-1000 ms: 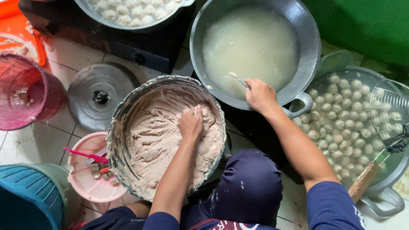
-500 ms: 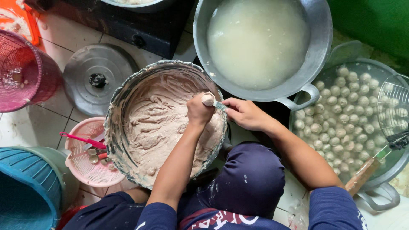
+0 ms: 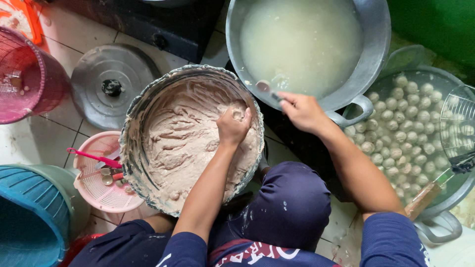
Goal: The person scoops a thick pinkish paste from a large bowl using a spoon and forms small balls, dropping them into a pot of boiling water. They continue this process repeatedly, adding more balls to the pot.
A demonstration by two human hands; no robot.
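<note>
Over the paste bowl, your left hand is squeezing paste in closed fingers; your right hand is gripping the spoon — be scooping cleanly.

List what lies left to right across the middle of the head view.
Magenta mesh basket → round metal lid → bowl of pinkish paste → left hand squeezing paste → right hand holding spoon → pan of white balls

A battered metal basin of pale pinkish paste sits centre frame; a small spoon hovers at its upper-right rim.
</note>
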